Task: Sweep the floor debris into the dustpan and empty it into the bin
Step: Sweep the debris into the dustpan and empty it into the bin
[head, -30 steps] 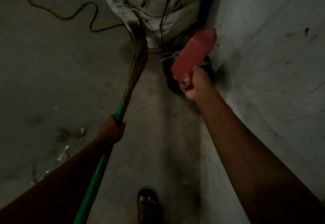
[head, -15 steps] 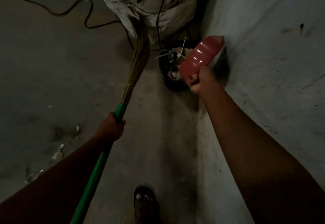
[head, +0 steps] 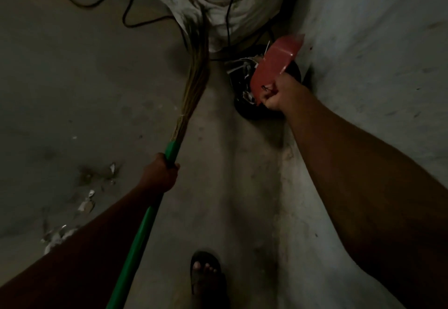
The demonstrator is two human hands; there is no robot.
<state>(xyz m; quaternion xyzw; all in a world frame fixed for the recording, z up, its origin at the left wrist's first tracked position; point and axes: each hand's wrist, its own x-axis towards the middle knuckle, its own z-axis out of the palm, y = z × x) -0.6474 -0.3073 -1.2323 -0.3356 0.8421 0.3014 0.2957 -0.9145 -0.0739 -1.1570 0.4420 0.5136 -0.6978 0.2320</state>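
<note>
My right hand (head: 278, 94) grips the handle end of a red dustpan (head: 275, 62), which is tipped up over a small black bin (head: 244, 112) standing against the wall. White scraps show inside the bin's mouth (head: 242, 71). My left hand (head: 161, 172) grips the green handle of a broom (head: 135, 243). Its straw bristles (head: 194, 75) stretch forward along the floor toward a white sack. Pale debris bits (head: 87, 202) lie on the floor to the left.
A big white sack (head: 218, 5) stands at the top, with a black cable (head: 101, 3) curling over the floor beside it. A grey wall (head: 375, 54) runs along the right. My sandalled foot (head: 206, 277) is at the bottom centre.
The dustpan has swung right and tilted steeper over the bin, uncovering the scraps inside. My left hand and the broom have hardly shifted.
</note>
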